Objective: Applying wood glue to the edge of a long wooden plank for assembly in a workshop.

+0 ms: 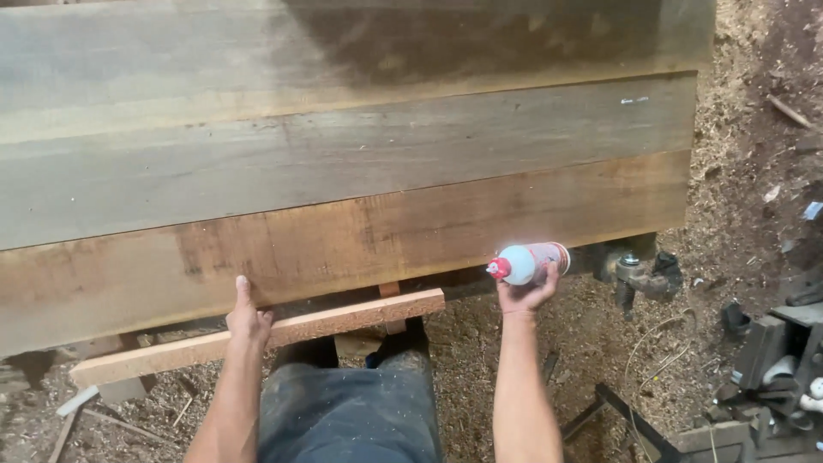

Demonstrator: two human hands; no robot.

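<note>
Right hand: the right hand (525, 291) is closed around a white plastic squeeze bottle with a red nozzle and a reddish label (529, 262), held just below the near edge of the reddish-brown near plank (343, 249).
Bottle axis: it lies nearly level, along the plank's edge, red nozzle to the left and base to the right; the nozzle sits close to the plank's edge, contact too fine to tell.
Left hand: the left hand (247, 315) rests on the same plank's near edge, thumb up against the face, fingers curled under and hidden, so the width of its grasp cannot be told.
Which hand is nearer: both sit on the plank's near edge, well apart; the left touches the wood, the right carries the bottle beside it.
Strip: a narrow pale reddish wooden strip (257, 336) lies below the plank, slanting up to the right, its right end between the two hands.
Panel: beyond the near plank, two wider grey-brown boards (343, 154) lie edge to edge with it.
Clamp: a dark metal clamp fitting (639, 273) sits under the plank's right end, right of the bottle.
Floor: sawdust-covered ground (746, 171) lies right of the plank.
</note>
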